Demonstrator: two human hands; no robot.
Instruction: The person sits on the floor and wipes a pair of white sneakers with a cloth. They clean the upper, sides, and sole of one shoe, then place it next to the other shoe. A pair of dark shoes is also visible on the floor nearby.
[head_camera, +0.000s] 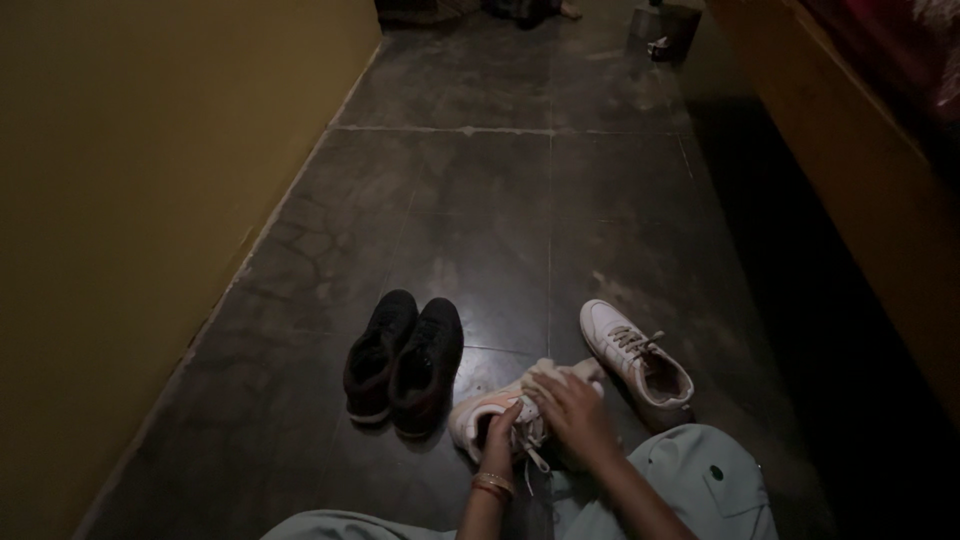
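A white sneaker with a pinkish toe (482, 412) lies on the dark floor just in front of my knees. My left hand (499, 432), with bangles at the wrist, grips its side by the laces. My right hand (575, 410) presses a pale cloth (565, 372) onto the top of the same shoe. The matching white sneaker (636, 352) stands alone to the right, laces loose. A pair of black sneakers (405, 358) sits side by side to the left of my hands.
A yellow wall (130, 230) runs along the left. A wooden furniture side (850, 170) lines the right. Dark stone floor tiles (500, 200) stretch ahead, with small objects (665, 30) at the far end. My light green trousers (690, 480) fill the bottom.
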